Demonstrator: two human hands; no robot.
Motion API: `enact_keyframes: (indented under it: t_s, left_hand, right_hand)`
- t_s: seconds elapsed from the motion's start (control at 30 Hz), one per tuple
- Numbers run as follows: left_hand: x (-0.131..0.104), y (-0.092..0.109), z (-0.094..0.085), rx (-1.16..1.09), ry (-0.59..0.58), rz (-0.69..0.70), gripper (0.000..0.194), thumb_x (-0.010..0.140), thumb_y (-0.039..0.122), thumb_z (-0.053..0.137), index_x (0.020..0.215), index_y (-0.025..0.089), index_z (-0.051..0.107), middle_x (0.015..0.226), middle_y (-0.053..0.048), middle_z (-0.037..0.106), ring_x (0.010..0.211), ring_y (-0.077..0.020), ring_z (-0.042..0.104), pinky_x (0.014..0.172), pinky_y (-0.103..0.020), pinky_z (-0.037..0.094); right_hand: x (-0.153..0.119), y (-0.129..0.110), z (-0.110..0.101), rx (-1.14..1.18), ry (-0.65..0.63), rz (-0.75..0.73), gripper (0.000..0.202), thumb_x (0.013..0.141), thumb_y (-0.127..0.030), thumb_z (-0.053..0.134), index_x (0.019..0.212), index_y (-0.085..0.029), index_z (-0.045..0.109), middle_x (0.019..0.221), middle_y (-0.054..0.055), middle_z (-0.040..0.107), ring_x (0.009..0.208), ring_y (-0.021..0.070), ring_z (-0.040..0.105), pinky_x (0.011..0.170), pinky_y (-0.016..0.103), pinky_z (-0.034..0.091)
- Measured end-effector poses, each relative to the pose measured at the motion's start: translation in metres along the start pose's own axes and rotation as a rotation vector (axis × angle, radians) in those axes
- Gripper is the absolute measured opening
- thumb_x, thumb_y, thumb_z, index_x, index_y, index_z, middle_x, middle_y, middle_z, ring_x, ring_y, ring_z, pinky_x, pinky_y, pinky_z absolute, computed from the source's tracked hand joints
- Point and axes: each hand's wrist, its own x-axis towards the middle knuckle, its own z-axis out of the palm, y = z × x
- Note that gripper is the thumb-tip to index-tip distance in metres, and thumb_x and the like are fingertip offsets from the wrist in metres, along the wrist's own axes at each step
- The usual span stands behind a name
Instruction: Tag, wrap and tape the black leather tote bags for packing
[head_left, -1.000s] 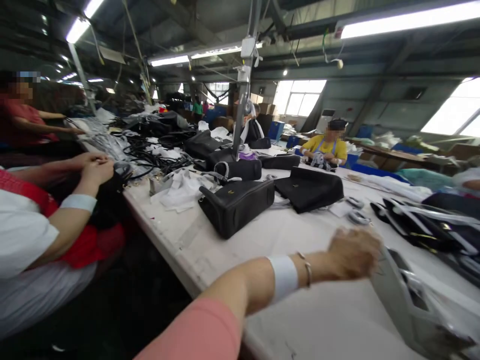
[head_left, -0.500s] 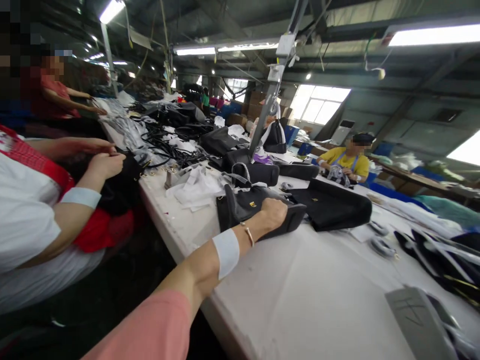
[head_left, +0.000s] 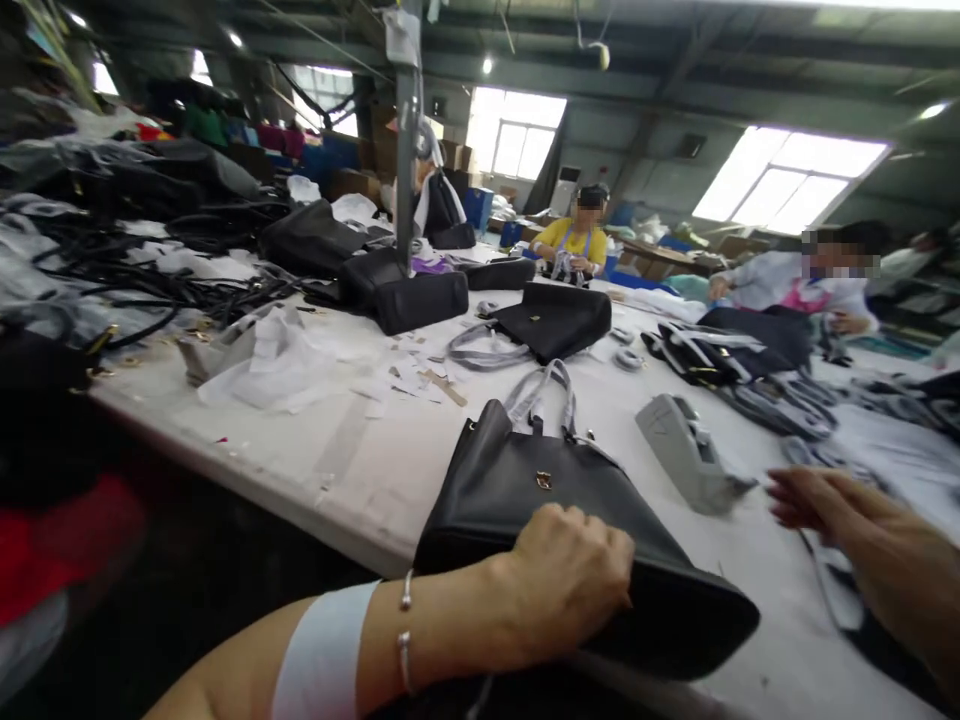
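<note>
A black handbag point(head_left: 525, 510) with a small gold clasp lies on the table's near edge, its grey-wrapped handles point(head_left: 559, 385) pointing away from me. My left hand point(head_left: 574, 575) is closed on the bag's near bottom edge, knuckles up; its fingertips are hidden. To the right, my right hand point(head_left: 862, 530) is in the air with its fingers stretched out and nothing visible in it. Its fingertips are close to a grey tape dispenser point(head_left: 682, 450), apart from it.
More black bags point(head_left: 555, 315) lie farther back on the white table point(head_left: 300, 450). Crumpled white paper point(head_left: 262, 360) and scraps are left of centre. A metal post point(head_left: 407, 150) rises from the table. Co-workers sit across, one in a yellow shirt point(head_left: 574, 240).
My left hand has pulled the handbag toward me, to the table's near edge. My view has turned right, and my right hand has come into sight.
</note>
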Motion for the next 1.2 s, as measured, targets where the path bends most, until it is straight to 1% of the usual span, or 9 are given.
enact_keyframes:
  t_s: [0.17,0.3,0.47,0.6,0.7,0.83,0.97,1.07,1.2]
  left_hand:
    - [-0.026,-0.036,-0.034,0.057,-0.198,-0.185,0.043,0.077,0.057,0.069,0.089,0.017,0.059,0.084,-0.006,0.066,0.076,-0.0255,0.064,0.068,-0.035,0.049]
    - [-0.053,-0.063,-0.049,0.076,-0.343,-0.393,0.041,0.078,0.058,0.068,0.09,0.02,0.063,0.091,-0.007,0.068,0.088,-0.0282,0.065,0.075,-0.035,0.047]
    - [-0.041,-0.107,-0.012,-0.12,-0.406,-0.659,0.033,0.082,0.053,0.063,0.093,0.022,0.066,0.081,-0.004,0.069,0.078,-0.0246,0.065,0.062,-0.028,0.038]
    - [-0.02,-0.147,0.022,-0.411,-0.491,-0.687,0.042,0.075,0.059,0.065,0.069,0.017,0.064,0.066,-0.001,0.064,0.067,-0.0192,0.06,0.054,-0.025,0.032]
    - [-0.015,-0.151,0.025,-0.299,-0.463,-0.682,0.045,0.076,0.063,0.062,0.073,0.018,0.065,0.068,-0.002,0.064,0.069,-0.0206,0.061,0.058,-0.026,0.035]
    - [-0.005,-0.126,0.011,-0.025,-0.35,-0.562,0.025,0.084,0.043,0.061,0.096,0.021,0.065,0.094,-0.005,0.068,0.086,-0.0248,0.063,0.073,-0.032,0.045]
    - [0.017,-0.122,0.013,0.009,-0.074,-0.411,0.024,0.089,0.031,0.051,0.108,0.022,0.063,0.12,-0.009,0.063,0.112,-0.0268,0.057,0.096,-0.041,0.045]
    - [0.024,-0.148,0.023,-0.112,0.071,-0.4,0.035,0.085,0.042,0.052,0.113,0.024,0.063,0.13,-0.009,0.06,0.123,-0.0309,0.052,0.108,-0.047,0.038]
    - [0.013,-0.202,0.025,-0.397,-0.016,-0.557,0.043,0.078,0.064,0.055,0.115,0.042,0.06,0.124,0.009,0.064,0.117,-0.0303,0.058,0.103,-0.047,0.045]
  right_hand:
    - [-0.06,-0.063,0.049,-0.051,-0.504,-0.522,0.04,0.089,-0.063,0.054,0.109,-0.032,0.068,0.105,0.006,0.07,0.091,0.027,0.066,0.078,0.038,0.053]
    - [-0.096,-0.073,0.097,-0.294,-0.472,-0.802,0.034,0.086,-0.054,0.067,0.102,-0.024,0.066,0.089,0.006,0.068,0.076,0.0253,0.063,0.067,0.035,0.048]
    - [-0.062,-0.052,0.15,-0.42,-0.592,-0.681,0.04,0.091,-0.059,0.059,0.088,-0.019,0.064,0.08,0.004,0.069,0.074,0.0247,0.066,0.061,0.029,0.04]
    - [-0.036,-0.041,0.183,-0.435,-0.704,-0.537,0.041,0.101,-0.054,0.043,0.089,-0.023,0.068,0.083,0.003,0.072,0.079,0.0253,0.069,0.059,0.028,0.037]
    - [-0.035,-0.035,0.194,-0.455,-0.669,-0.529,0.042,0.102,-0.052,0.042,0.088,-0.022,0.068,0.08,0.005,0.072,0.077,0.0247,0.07,0.059,0.027,0.039]
    - [-0.042,-0.034,0.193,-0.459,-0.665,-0.513,0.038,0.101,-0.049,0.046,0.09,-0.02,0.068,0.082,0.005,0.072,0.076,0.0243,0.07,0.061,0.027,0.042]
    - [-0.044,-0.049,0.168,-0.328,-0.704,-0.514,0.032,0.099,-0.048,0.051,0.097,-0.021,0.068,0.09,0.004,0.073,0.081,0.0221,0.069,0.068,0.026,0.046]
    - [-0.038,-0.062,0.132,-0.056,-0.776,-0.508,0.032,0.094,-0.052,0.06,0.107,-0.025,0.069,0.099,0.001,0.072,0.09,0.0183,0.067,0.078,0.023,0.047]
    - [-0.014,-0.036,0.074,0.234,-0.619,-0.289,0.025,0.094,-0.044,0.06,0.101,-0.024,0.072,0.095,0.0,0.072,0.086,0.0149,0.066,0.079,0.021,0.048]
